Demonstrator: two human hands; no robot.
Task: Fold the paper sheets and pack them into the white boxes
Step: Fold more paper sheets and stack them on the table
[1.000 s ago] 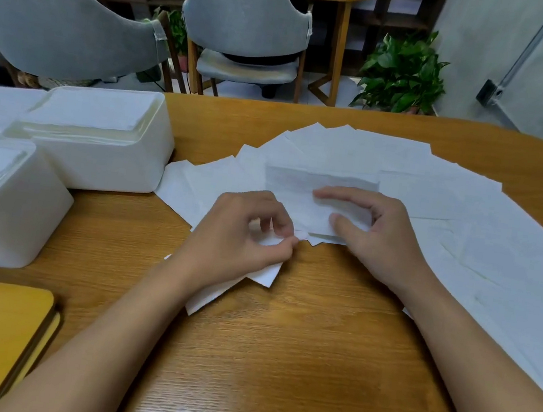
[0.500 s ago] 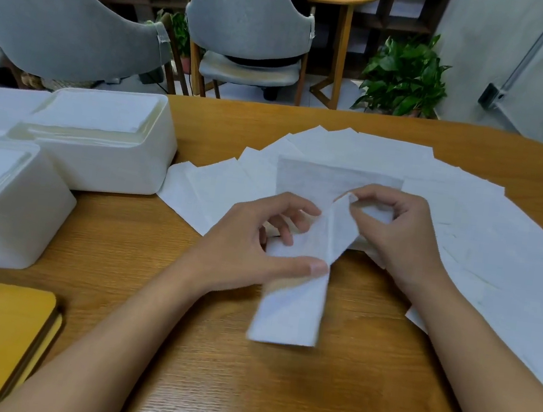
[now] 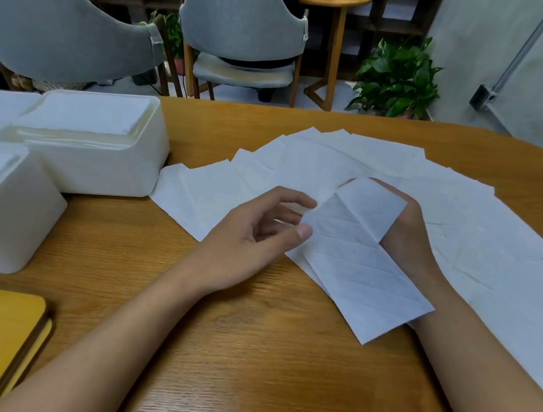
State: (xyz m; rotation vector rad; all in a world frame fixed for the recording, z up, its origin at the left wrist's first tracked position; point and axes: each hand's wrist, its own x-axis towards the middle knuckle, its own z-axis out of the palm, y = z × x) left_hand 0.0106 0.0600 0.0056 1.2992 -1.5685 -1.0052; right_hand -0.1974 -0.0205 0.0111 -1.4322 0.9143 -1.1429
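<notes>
White folded paper sheet (image 3: 366,263) sits gripped in the right hand (image 3: 409,239), its fingers curled behind, while the loosely curled left hand (image 3: 255,238) touches its left edge with the thumb.

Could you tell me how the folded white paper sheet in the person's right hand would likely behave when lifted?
The folded white paper sheet is probably floppy: beyond the right hand its free end sags towards the wooden table. It looks thin and embossed, so likely very light and easily creased or torn.
</notes>
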